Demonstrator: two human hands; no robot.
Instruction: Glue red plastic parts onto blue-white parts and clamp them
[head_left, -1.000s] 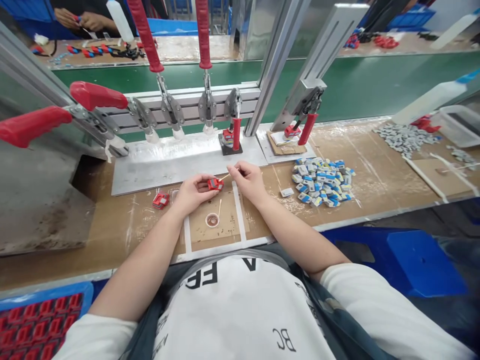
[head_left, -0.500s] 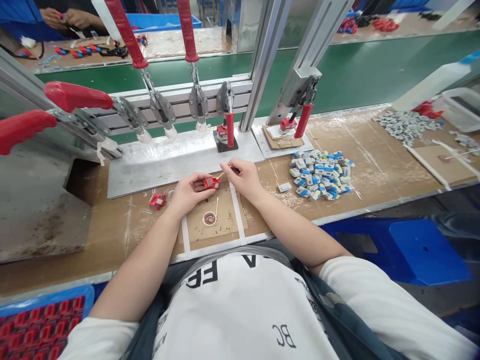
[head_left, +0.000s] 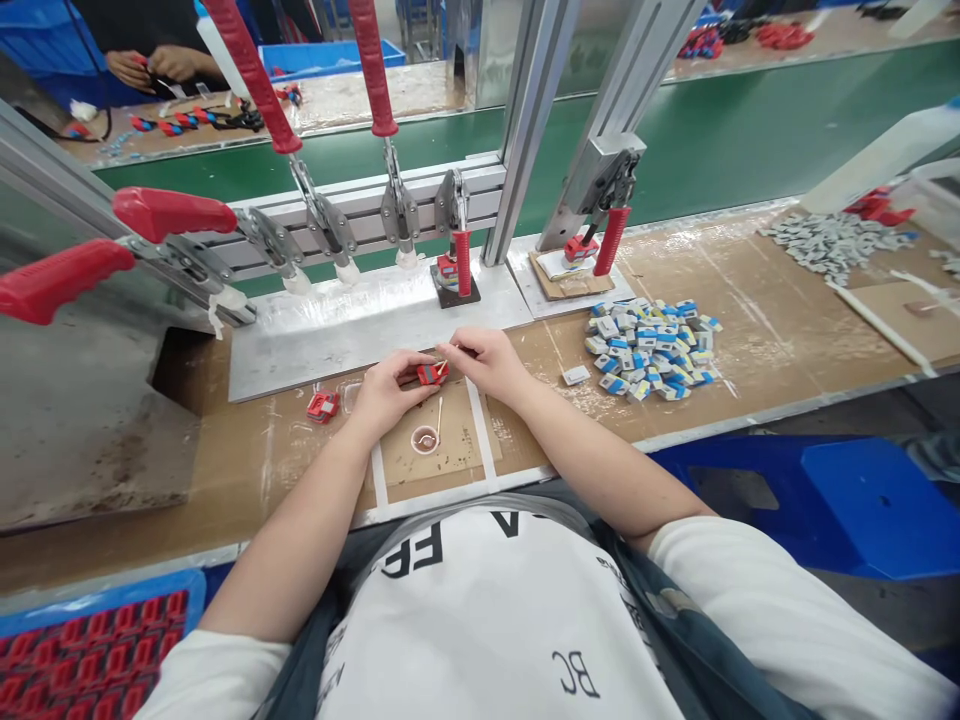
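My left hand grips a small red toy-car-like part between thumb and fingers. In my right hand is a cotton swab, pinched by the fingers, its tip at the red part. Below them a small round cup of brownish liquid stands on a piece of cardboard, with a second cotton swab leaning at its rim. Left of my left hand lies another red part, beside a small clear piece.
Toggle clamps with red handles line the metal frame; one clamp presses a red part. A pile of blue and grey pieces lies right, grey pieces farther off. A blue tray of red parts sits lower left. Another person's hands work across.
The view has shifted slightly, so the bench appears farther right. My left hand still holds the red part, and the right hand's swab now reaches more over its top.
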